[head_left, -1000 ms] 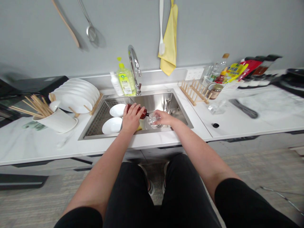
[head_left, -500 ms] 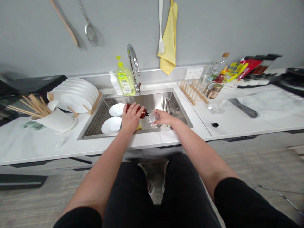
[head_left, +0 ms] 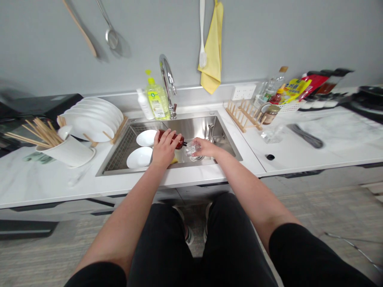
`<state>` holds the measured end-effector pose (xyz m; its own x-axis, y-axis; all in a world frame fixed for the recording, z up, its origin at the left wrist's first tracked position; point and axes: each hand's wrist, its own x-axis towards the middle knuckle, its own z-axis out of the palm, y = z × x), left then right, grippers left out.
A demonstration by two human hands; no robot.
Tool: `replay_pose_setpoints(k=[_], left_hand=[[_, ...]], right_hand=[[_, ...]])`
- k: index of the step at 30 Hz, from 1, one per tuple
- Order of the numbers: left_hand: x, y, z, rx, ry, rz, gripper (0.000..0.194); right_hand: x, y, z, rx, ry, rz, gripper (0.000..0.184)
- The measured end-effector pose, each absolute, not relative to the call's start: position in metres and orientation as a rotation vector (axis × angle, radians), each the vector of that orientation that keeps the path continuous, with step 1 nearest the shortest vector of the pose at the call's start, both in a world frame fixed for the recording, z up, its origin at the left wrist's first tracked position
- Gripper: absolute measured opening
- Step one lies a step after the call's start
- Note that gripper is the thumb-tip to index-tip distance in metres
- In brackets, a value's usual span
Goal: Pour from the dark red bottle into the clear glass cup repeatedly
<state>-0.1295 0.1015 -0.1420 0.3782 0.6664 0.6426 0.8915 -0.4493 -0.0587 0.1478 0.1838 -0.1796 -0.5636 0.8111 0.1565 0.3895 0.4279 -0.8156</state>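
Observation:
Over the sink [head_left: 230, 147], my left hand [head_left: 165, 148] is wrapped round a dark red-brown bottle [head_left: 178, 142] that lies nearly on its side, its black neck pointing right. My right hand [head_left: 205, 147] grips a small clear cup [head_left: 191, 149], whose mouth is at the bottle's neck. Whether liquid runs between them is too small to tell. Left of my left hand, two white bowls [head_left: 140, 157] sit in the sink. A bit of yellow cloth or sponge [head_left: 174, 160] shows below my left hand, partly hidden.
Behind the sink stand the faucet [head_left: 167, 75], a yellow dish soap bottle [head_left: 157, 99] and a white bottle [head_left: 145, 104]. Plates [head_left: 89, 119] and a chopstick holder [head_left: 70, 151] are on the left. A wooden rack [head_left: 243, 115], a jar [head_left: 271, 114] and a black cap [head_left: 270, 157] lie right.
The view has shifted very slightly. Both hands, the bottle and the cup keep the same position against each other.

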Motion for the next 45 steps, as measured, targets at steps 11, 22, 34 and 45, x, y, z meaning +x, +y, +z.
replay_pose_setpoints(k=[11,22,34,45], left_hand=[[-0.131,0.102,-0.141,-2.263,-1.347,-0.812,0.068],[-0.130,0.105,-0.131,-2.246,-1.348,-0.768,0.063],[-0.129,0.108,-0.117,-2.316,-1.309,-0.749,0.063],[-0.129,0.111,-0.108,-2.328,-1.273,-0.688,0.061]], right_hand=[[0.148,0.186,-0.181,-0.955,-2.134,1.026,0.061],[0.147,0.179,-0.173,-0.962,-2.089,1.009,0.059],[0.148,0.177,-0.170,-0.953,-2.061,1.005,0.057],[0.149,0.177,-0.169,-0.938,-2.055,0.993,0.060]])
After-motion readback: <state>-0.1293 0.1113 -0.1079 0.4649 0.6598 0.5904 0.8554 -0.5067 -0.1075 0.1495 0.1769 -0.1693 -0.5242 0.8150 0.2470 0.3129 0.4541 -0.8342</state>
